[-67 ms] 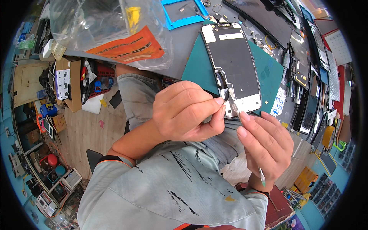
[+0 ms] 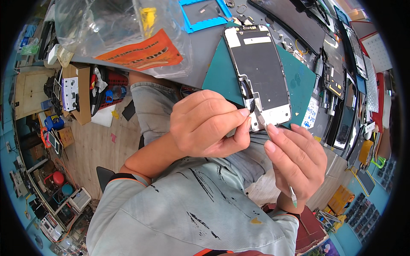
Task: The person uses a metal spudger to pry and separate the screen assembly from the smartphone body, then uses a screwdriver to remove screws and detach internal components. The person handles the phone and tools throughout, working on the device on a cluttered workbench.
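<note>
A phone screen assembly (image 2: 262, 64) with a black back and white ends lies on a green mat (image 2: 220, 70), its near end close to my hands. My left hand (image 2: 209, 126) is closed in a pinch on a thin black flex cable (image 2: 250, 102) at the screen's lower left edge. Between the thumb and fingers of my right hand (image 2: 297, 160) is a slim metal pry tool (image 2: 261, 118) with a knurled grip. Its flat upper end sits beside the cable, against or just over the screen; which, I cannot tell. The other end pokes out below my palm.
A clear plastic bag (image 2: 115, 34) with an orange label covers the bench's left part. Behind lies a blue frame (image 2: 205, 25). Small metal parts (image 2: 286, 42), a dark panel (image 2: 294, 21) and opened phones (image 2: 333, 79) crowd the right. A cardboard box (image 2: 83, 96) stands lower left.
The pry tool has tilted very slightly in my right hand. My left hand and the screen keep their places.
</note>
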`<state>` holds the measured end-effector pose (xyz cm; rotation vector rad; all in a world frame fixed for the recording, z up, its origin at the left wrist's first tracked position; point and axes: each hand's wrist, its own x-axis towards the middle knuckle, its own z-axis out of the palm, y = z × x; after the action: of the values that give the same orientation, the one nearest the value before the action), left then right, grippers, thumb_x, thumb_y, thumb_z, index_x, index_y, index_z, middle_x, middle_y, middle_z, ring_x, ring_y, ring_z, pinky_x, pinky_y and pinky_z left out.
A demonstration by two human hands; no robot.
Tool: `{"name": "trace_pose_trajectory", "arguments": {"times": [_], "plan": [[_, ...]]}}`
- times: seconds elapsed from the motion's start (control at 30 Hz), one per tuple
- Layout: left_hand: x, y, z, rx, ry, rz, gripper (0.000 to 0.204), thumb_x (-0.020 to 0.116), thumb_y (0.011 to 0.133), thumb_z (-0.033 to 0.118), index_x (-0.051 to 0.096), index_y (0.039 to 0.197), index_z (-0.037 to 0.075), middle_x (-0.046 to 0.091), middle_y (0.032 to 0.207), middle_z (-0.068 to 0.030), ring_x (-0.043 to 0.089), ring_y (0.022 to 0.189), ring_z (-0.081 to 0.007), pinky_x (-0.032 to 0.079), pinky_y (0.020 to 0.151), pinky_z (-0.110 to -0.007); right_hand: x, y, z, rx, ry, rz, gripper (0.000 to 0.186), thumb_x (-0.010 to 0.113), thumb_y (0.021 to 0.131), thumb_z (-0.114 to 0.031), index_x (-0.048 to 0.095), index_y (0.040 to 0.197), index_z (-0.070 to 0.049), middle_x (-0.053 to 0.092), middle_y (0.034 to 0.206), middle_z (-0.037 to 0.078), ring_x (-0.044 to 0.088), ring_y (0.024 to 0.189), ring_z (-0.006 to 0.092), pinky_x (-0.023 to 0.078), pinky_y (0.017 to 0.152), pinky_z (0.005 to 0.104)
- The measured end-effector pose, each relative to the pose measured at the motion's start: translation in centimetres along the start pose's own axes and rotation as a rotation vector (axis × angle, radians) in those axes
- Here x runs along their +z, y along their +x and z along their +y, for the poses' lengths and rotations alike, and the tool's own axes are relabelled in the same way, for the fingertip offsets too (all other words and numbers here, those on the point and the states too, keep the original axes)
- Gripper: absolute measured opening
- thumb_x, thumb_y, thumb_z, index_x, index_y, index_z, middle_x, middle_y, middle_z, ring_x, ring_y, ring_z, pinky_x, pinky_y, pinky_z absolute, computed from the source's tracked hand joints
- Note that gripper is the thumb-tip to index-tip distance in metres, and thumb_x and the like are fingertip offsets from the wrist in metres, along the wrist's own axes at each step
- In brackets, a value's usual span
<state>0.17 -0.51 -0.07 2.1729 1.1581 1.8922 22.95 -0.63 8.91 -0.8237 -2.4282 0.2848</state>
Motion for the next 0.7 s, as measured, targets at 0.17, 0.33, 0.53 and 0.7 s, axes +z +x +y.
{"name": "trace_pose_trajectory", "arguments": {"times": [0.17, 0.33, 0.53, 0.7], "plan": [[-0.01, -0.04, 0.05, -0.006, -0.004, -0.006, 0.03, 0.082, 0.078, -0.003, 0.072, 0.106, 0.003, 0.071, 0.083, -0.0056, 0.066, 0.064, -0.0197, 0.055, 0.058, -0.031, 0.03, 0.0, 0.18, 0.005, 0.037, -0.012, 0.027, 0.08, 0.087, -0.008, 0.081, 0.114, -0.006, 0.083, 0.112, 0.018, 0.081, 0.097, 0.0318, 0.063, 0.091, 0.0465], [0.06, 0.19, -0.43, 0.009, -0.004, -0.005, 0.03, 0.082, 0.078, -0.003, 0.072, 0.106, 0.003, 0.071, 0.084, -0.0056, 0.067, 0.065, -0.0196, 0.055, 0.059, -0.031, 0.59, 0.25, 0.55, 0.006, -0.007, 0.03, 0.024, 0.08, 0.089, -0.012, 0.084, 0.113, -0.012, 0.084, 0.113, 0.01, 0.081, 0.094, 0.0245, 0.063, 0.085, 0.0403], [0.05, 0.24, -0.44, 0.012, 0.0, -0.006, 0.03, 0.082, 0.078, -0.002, 0.072, 0.106, 0.003, 0.071, 0.084, -0.0056, 0.067, 0.066, -0.0198, 0.056, 0.06, -0.031, 0.61, 0.22, 0.62, 0.007, 0.002, 0.027, 0.024, 0.08, 0.089, -0.012, 0.084, 0.113, -0.012, 0.084, 0.113, 0.01, 0.081, 0.094, 0.0245, 0.063, 0.085, 0.0405], [0.07, 0.23, -0.48, 0.013, 0.005, -0.005, 0.029, 0.082, 0.078, -0.002, 0.072, 0.105, 0.003, 0.072, 0.083, -0.0056, 0.068, 0.066, -0.0199, 0.056, 0.06, -0.031, 0.68, 0.27, 0.73, -0.001, 0.012, 0.036, 0.023, 0.08, 0.09, -0.012, 0.084, 0.112, -0.011, 0.084, 0.113, 0.01, 0.081, 0.093, 0.0245, 0.063, 0.085, 0.0405]]}}
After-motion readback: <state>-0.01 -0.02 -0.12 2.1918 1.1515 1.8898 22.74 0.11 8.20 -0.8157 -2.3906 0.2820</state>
